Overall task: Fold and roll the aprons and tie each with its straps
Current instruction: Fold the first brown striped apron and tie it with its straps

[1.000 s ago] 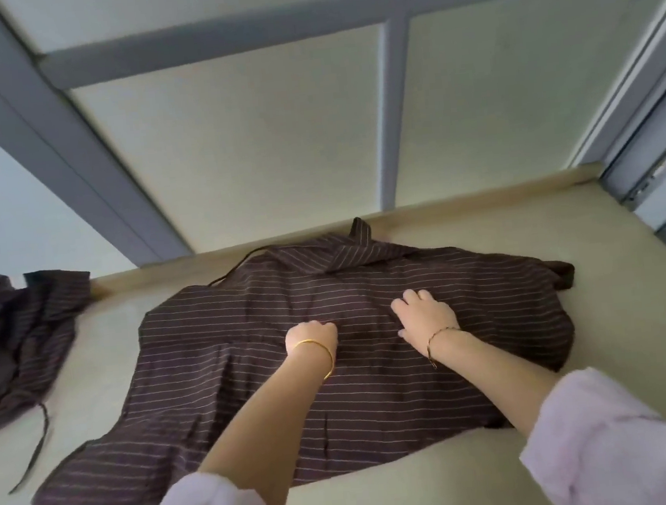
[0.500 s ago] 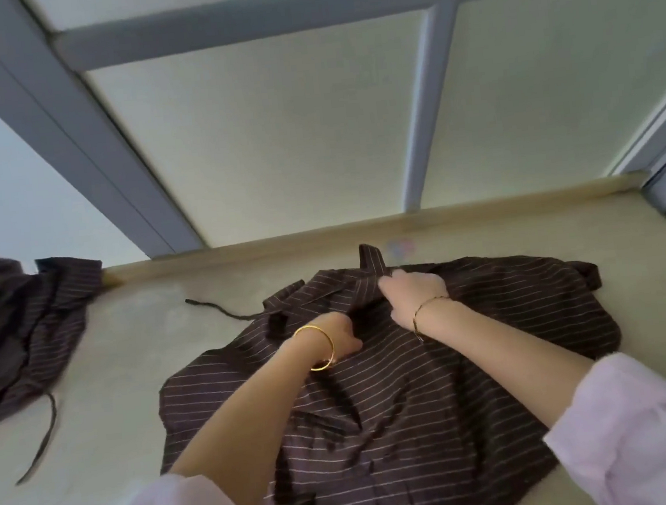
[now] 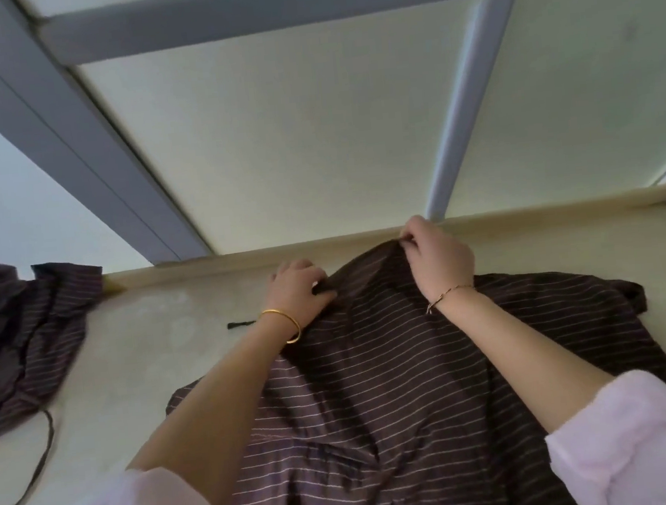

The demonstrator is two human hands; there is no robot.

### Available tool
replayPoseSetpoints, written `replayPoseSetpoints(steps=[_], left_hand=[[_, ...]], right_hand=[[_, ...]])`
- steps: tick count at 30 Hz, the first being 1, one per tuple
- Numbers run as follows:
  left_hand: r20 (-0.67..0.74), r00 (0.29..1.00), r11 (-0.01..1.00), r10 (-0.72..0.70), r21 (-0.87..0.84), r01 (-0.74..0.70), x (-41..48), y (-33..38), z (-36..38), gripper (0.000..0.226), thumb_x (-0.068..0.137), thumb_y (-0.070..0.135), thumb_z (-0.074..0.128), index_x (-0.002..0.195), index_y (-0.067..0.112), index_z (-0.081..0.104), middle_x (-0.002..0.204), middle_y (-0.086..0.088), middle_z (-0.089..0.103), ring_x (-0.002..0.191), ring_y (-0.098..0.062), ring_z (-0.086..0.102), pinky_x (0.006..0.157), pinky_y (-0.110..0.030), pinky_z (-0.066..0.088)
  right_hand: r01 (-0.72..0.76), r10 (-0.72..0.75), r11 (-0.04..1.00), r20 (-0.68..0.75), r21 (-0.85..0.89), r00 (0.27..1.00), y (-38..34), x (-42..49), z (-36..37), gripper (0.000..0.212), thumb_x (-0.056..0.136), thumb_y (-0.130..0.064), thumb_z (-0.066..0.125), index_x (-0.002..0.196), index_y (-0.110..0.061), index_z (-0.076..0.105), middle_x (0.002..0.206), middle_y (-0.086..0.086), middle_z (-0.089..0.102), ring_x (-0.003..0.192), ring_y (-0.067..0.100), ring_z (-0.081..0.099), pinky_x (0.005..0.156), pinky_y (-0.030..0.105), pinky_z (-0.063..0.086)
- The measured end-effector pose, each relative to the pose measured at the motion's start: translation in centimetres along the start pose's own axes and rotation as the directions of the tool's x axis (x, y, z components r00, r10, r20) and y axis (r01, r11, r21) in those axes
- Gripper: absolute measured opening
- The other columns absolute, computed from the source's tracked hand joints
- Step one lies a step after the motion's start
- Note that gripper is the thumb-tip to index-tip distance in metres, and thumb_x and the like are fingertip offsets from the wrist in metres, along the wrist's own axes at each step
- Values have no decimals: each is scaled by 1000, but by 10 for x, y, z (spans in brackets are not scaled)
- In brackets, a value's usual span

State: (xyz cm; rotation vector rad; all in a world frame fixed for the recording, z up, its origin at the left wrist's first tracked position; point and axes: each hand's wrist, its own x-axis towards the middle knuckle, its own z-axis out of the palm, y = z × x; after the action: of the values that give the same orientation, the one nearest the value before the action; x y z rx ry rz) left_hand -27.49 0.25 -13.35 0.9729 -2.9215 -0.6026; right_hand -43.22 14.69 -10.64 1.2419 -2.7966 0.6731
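Observation:
A dark brown apron (image 3: 396,376) with thin pale stripes lies spread on the beige counter (image 3: 137,352), its top edge raised toward the back wall. My left hand (image 3: 298,288) grips that top edge at its left end. My right hand (image 3: 437,258) pinches the same edge further right, close to the counter's back ledge. A dark strap end (image 3: 240,324) pokes out just left of my left wrist. My forearms hide part of the cloth.
A second striped apron (image 3: 18,339) lies crumpled at the counter's left end, its strap (image 3: 38,464) trailing toward the front. A frosted window with grey frames (image 3: 456,110) rises behind the back ledge (image 3: 210,260).
Both hands left the middle of the apron, moved to its far top edge and took hold of it. The apron's left side has bunched inward, and the camera has come closer.

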Motion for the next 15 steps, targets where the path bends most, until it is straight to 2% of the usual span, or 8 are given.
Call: replayPoseSetpoints(steps=[3, 6, 8, 9, 11, 13, 15], left_hand=[[-159, 984, 993, -84, -100, 69, 9, 2, -22, 16, 88, 29, 61, 99, 18, 65, 107, -3, 59, 103, -24, 53, 92, -41, 44], [-125, 972, 980, -198, -56, 192, 9, -1, -40, 21, 86, 15, 54, 106, 17, 57, 106, -7, 63, 98, -30, 58, 86, -40, 48], [-87, 957, 961, -277, -44, 274, 4, -12, -50, 23, 85, 12, 51, 107, 18, 53, 105, -8, 63, 94, -31, 58, 82, -38, 49], [-80, 946, 947, -315, -95, 308, 2, -16, -55, 21, 84, 12, 51, 105, 17, 52, 104, -8, 62, 92, -30, 58, 80, -37, 49], [-94, 916, 883, -389, -322, 342, 1, -19, -65, 14, 85, 13, 54, 99, 16, 53, 99, -7, 60, 89, -26, 55, 76, -33, 45], [-135, 883, 783, -450, -534, 317, 3, -18, -76, 10, 87, 14, 57, 96, 14, 56, 94, -4, 57, 89, -21, 52, 71, -27, 37], [-207, 858, 737, -470, -627, 252, 3, -20, -91, 11, 86, 12, 59, 97, 13, 58, 90, -4, 56, 86, -18, 51, 68, -24, 36]], right_hand=[[-160, 162, 986, -46, 35, 986, 13, 6, -9, 14, 97, -28, 49, 99, -17, 59, 94, -2, 64, 68, 14, 51, 46, 20, 27], [-269, 276, 958, -58, 99, 960, 19, 9, -15, 12, 96, -26, 52, 99, -19, 61, 99, -3, 66, 71, 14, 50, 47, 21, 28], [-307, 317, 945, -83, 114, 945, 19, 9, -19, 11, 95, -25, 53, 98, -19, 62, 100, -2, 66, 73, 15, 51, 49, 22, 28], [-321, 331, 941, -90, 107, 939, 19, 9, -22, 11, 95, -24, 53, 99, -19, 63, 101, -2, 66, 76, 16, 52, 51, 23, 29], [-347, 354, 934, -92, 85, 931, 21, 10, -24, 13, 96, -23, 52, 102, -18, 63, 101, 0, 66, 78, 19, 53, 57, 24, 31], [-367, 371, 928, -80, 56, 925, 24, 11, -24, 14, 96, -24, 51, 102, -18, 62, 99, 0, 66, 75, 18, 50, 57, 24, 32], [-374, 374, 927, -74, 23, 924, 27, 12, -23, 14, 96, -25, 51, 101, -18, 62, 96, 1, 66, 73, 18, 51, 56, 24, 33]])
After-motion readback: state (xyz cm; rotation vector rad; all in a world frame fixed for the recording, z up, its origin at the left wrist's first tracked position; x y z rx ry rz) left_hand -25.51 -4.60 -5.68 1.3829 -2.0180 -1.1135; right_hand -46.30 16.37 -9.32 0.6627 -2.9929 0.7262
